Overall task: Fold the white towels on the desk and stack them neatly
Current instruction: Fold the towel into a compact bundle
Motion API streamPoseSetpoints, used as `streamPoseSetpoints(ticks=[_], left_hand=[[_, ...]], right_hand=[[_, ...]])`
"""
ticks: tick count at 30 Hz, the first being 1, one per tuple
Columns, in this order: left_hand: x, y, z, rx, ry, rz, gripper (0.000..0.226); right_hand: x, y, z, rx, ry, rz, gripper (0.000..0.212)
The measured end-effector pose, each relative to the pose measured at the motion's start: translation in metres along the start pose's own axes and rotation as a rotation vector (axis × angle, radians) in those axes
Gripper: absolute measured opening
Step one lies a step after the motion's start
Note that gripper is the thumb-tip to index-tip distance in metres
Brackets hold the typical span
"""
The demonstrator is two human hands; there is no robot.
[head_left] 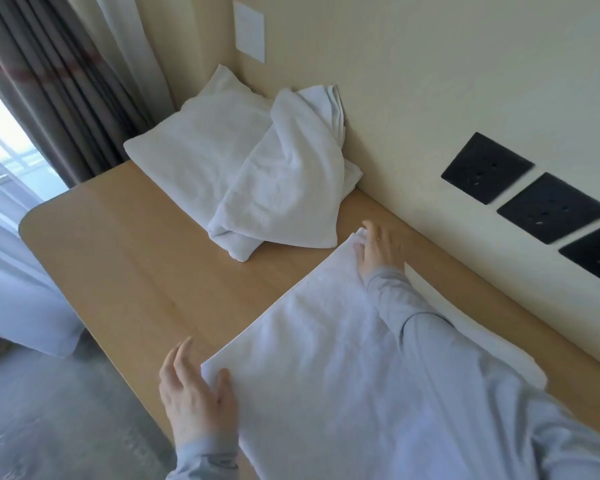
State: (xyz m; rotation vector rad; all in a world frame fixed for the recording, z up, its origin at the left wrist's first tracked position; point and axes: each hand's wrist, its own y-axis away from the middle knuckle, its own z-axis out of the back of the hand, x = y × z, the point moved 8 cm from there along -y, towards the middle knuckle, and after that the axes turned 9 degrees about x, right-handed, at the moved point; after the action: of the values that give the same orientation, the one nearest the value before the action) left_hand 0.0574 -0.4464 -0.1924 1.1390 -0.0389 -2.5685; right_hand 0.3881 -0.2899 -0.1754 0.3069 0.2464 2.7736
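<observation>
From the head view, my left hand (196, 407) pinches the near-left corner of the flat white towel (326, 358) by the desk (118, 254) edge. My right hand (378, 252) grips its far corner, close to the wall (430, 98). Bare wood lies to the left. The crumpled towels (257, 168) sit farther off, not touching it.

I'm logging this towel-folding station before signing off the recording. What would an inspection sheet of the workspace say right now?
Surface: wooden desk, set against the wall.
Job's things: towel spread flat on the near desk; pile of white towels in the far corner, top one rumpled.
Clutter: nothing seen.
Grippers: left hand pinches the towel's near corner, thumb on top; right hand holds its far corner.
Cables: nothing seen.
Surroundings: three black sockets and a white plate on the wall; grey curtain by a window.
</observation>
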Motion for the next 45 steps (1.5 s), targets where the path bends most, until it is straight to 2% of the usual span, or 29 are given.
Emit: streamPoseSetpoints(ticks=[1, 3, 4, 5, 7, 9, 12, 14, 17, 20, 23, 25, 27, 28, 33, 35, 37, 39, 42, 45], left_hand=[[-0.022, 0.004, -0.007, -0.002, -0.141, -0.153, 0.052], [-0.064, 0.019, -0.041, 0.176, -0.358, -0.491, 0.052], [-0.074, 0.026, -0.059, 0.282, -0.428, -0.592, 0.052], [-0.077, 0.030, -0.071, 0.350, -0.478, -0.646, 0.052], [-0.067, 0.022, -0.081, 0.403, -0.550, -0.658, 0.056], [-0.050, 0.009, -0.073, 0.413, -0.583, -0.597, 0.065], [-0.024, -0.012, -0.051, 0.386, -0.578, -0.452, 0.075], [-0.019, -0.014, -0.051, 0.405, -0.568, -0.422, 0.078], [-0.023, -0.014, -0.053, 0.402, -0.553, -0.395, 0.080], [-0.022, -0.012, -0.052, 0.391, -0.554, -0.396, 0.082], [-0.022, -0.012, -0.052, 0.383, -0.554, -0.388, 0.082], [-0.023, -0.011, -0.051, 0.382, -0.550, -0.383, 0.081], [-0.023, -0.011, -0.050, 0.382, -0.557, -0.384, 0.079], [-0.022, -0.011, -0.050, 0.378, -0.562, -0.385, 0.078], [-0.023, -0.009, -0.051, 0.372, -0.572, -0.396, 0.079], [-0.024, -0.008, -0.051, 0.376, -0.589, -0.403, 0.081], [-0.028, -0.005, -0.050, 0.360, -0.624, -0.400, 0.083], [-0.037, 0.004, -0.047, 0.312, -0.645, -0.395, 0.086], [-0.073, 0.057, -0.057, 0.286, -0.578, -0.497, 0.075], [-0.102, 0.149, -0.105, 0.479, -0.492, -0.695, 0.066]], right_hand=[[0.012, 0.013, 0.008, -0.119, 0.043, 0.061, 0.042], [0.048, 0.056, 0.013, -0.319, -0.050, 0.322, 0.036], [0.070, 0.084, 0.003, -0.313, -0.090, 0.508, 0.034], [0.088, 0.112, -0.016, -0.221, -0.074, 0.685, 0.035], [0.097, 0.145, -0.050, -0.006, 0.066, 0.890, 0.042], [0.063, 0.122, -0.055, 0.054, 0.142, 0.818, 0.050], [-0.023, 0.053, -0.032, 0.057, 0.116, 0.384, 0.054], [-0.068, 0.028, -0.031, 0.151, 0.056, 0.150, 0.060], [-0.080, 0.020, -0.040, 0.228, 0.165, 0.067, 0.060], [-0.053, 0.040, -0.025, 0.080, 0.312, 0.106, 0.062], [0.010, 0.111, -0.023, -0.049, 0.165, 0.397, 0.063], [0.036, 0.174, -0.054, 0.048, 0.170, 0.598, 0.063], [0.019, 0.208, -0.072, 0.153, 0.254, 0.678, 0.063], [-0.005, 0.206, -0.072, 0.180, 0.290, 0.636, 0.063], [-0.171, 0.154, -0.038, 0.222, 0.374, 0.088, 0.076], [-0.204, 0.145, -0.035, 0.269, 0.347, -0.029, 0.074], [-0.208, 0.142, -0.031, 0.282, 0.370, -0.076, 0.066], [-0.187, 0.146, -0.021, 0.199, 0.367, -0.055, 0.062], [-0.119, 0.179, -0.008, 0.046, 0.251, 0.162, 0.057], [-0.065, 0.231, -0.025, 0.035, 0.233, 0.382, 0.053]])
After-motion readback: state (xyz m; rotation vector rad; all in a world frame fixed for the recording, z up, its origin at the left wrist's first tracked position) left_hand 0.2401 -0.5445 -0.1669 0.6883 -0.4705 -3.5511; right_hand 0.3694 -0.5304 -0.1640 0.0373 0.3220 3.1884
